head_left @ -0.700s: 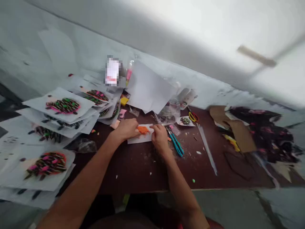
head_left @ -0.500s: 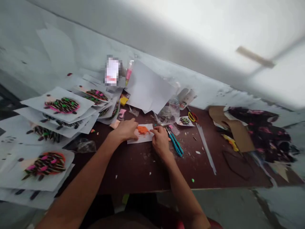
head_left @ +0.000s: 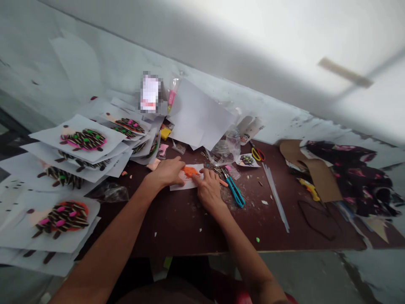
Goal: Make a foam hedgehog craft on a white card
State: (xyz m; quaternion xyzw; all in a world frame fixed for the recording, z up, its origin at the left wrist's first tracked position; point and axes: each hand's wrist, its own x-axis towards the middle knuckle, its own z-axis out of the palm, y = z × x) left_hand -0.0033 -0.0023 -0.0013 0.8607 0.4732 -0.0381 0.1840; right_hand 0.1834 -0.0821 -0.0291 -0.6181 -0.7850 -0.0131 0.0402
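Observation:
A small white paper card (head_left: 186, 185) lies on the dark table, with a flattened patch of orange clay (head_left: 190, 171) on it. My left hand (head_left: 169, 172) rests on the card's left edge, fingers apart, thumb beside the clay. From the right, my right hand (head_left: 208, 185) bears on the card, its thumb touching the clay and its fingers bent but spread. An orange stick-like piece (head_left: 223, 182) shows just right of that hand. Teal-handled scissors (head_left: 234, 191) lie further right.
Stacked sheets with clay hedgehogs (head_left: 84, 139) fill the left side. Behind are white paper (head_left: 198, 112), a plastic bag (head_left: 226, 147) and red-yellow scissors (head_left: 257, 154). Clear strips (head_left: 276, 198), brown cardboard (head_left: 324, 179) and dark floral cloth (head_left: 357, 173) lie to the right.
My right hand has turned flatter and its thumb has moved left onto the orange clay. The orange piece beside that hand shows more. My left hand has hardly moved.

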